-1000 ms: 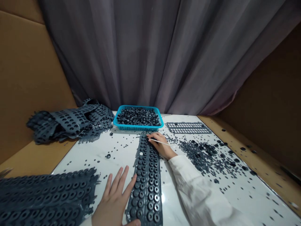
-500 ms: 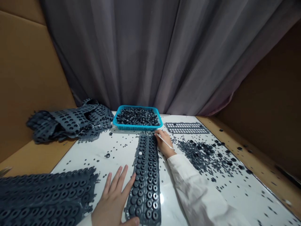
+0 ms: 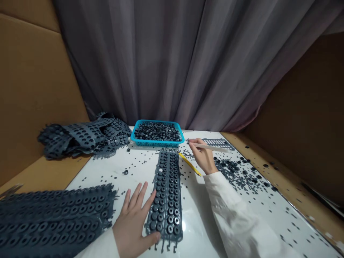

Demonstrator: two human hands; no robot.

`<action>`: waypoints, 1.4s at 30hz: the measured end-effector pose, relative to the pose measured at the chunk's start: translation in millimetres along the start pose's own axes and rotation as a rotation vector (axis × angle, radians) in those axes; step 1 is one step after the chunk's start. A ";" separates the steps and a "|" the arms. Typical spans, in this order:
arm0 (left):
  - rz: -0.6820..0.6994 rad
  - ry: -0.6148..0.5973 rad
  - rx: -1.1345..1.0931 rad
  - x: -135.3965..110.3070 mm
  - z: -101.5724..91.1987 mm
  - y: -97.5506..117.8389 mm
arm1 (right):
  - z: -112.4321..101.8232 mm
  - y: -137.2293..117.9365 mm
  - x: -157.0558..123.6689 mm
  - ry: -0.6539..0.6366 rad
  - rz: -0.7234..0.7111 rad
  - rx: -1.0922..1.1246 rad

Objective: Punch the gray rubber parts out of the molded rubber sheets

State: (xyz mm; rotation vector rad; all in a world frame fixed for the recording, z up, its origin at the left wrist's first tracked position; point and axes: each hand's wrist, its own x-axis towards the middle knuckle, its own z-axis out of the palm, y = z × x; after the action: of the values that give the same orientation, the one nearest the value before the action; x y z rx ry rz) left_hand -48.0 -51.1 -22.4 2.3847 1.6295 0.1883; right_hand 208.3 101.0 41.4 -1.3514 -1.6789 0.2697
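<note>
A dark grey rubber sheet (image 3: 168, 200) with rows of round, ring-shaped pieces lies lengthwise in front of me. My left hand (image 3: 134, 222) is open, fingers spread, with its thumb and index finger on the sheet's left edge. Off the sheet's far right side is my right hand (image 3: 202, 156), its fingers closed round a thin white stick (image 3: 212, 147). A narrow yellow tool (image 3: 189, 164) rests on the table between that hand and the sheet. One hole in the left row (image 3: 160, 170) shows white.
Behind the sheet stands a blue basket (image 3: 158, 144) full of small dark rubber pieces. Crumpled perforated sheets (image 3: 83, 138) lie at the back left, more ringed sheets (image 3: 53, 218) at the near left. A scrap pile (image 3: 239, 172) and a punched strip (image 3: 217, 143) lie right.
My right hand has moved right, away from the sheet's far edge, with the white stick. The yellow tool now shows on the table. My left hand stays spread at the sheet's edge.
</note>
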 end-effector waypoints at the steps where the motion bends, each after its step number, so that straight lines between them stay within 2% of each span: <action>1: -0.003 -0.004 0.002 0.2 -0.9 0.3 | -1.8 -7.5 -4.9 -0.043 0.019 0.067; 5: -0.011 -0.022 0.011 0.6 -4.9 2.4 | 7.5 -16.0 -30.3 -0.316 0.076 0.250; 8: -0.011 -0.038 0.011 1.2 -6.4 3.7 | 23.6 -2.6 -42.0 -0.392 0.140 0.334; 12: -0.009 -0.064 -0.004 3.7 -7.9 2.8 | 41.5 14.4 -45.7 -0.327 0.205 0.522; 15: -0.008 -0.102 -0.029 2.6 -18.7 2.3 | 47.8 17.7 -48.2 -0.314 0.226 0.597; 18: 0.023 -0.135 -0.044 -3.6 -45.3 7.8 | 49.3 18.1 -51.7 -0.274 0.276 0.613; 21: 0.090 -0.185 -0.009 -2.5 -78.8 18.4 | 49.1 19.3 -52.1 -0.178 0.334 0.513; 24: 0.133 -0.244 0.008 26.3 -97.6 24.2 | 48.9 19.3 -46.5 -0.132 0.295 0.411; 27: 0.102 -0.129 -0.020 81.7 -87.8 17.4 | 50.4 17.5 -39.0 -0.126 0.206 0.384; 30: 0.058 0.114 -0.151 135.3 -59.6 1.8 | 54.0 17.3 -35.8 -0.166 0.182 0.450; 32: 0.053 0.206 -0.234 156.5 -41.7 -8.2 | 56.4 18.8 -36.2 -0.209 0.188 0.482; 36: 0.095 0.261 -0.354 165.6 -23.6 -18.4 | 58.0 23.3 -37.3 -0.284 0.182 0.518; 42: 0.112 0.243 -0.412 163.6 -20.1 -18.5 | 54.5 26.4 -36.5 -0.412 0.180 0.577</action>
State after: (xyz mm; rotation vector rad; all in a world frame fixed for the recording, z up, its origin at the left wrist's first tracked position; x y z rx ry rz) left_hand -9.4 109.9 -13.5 2.1928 1.3816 0.7811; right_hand 182.6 99.3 -24.4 -1.0430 -1.6196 1.1098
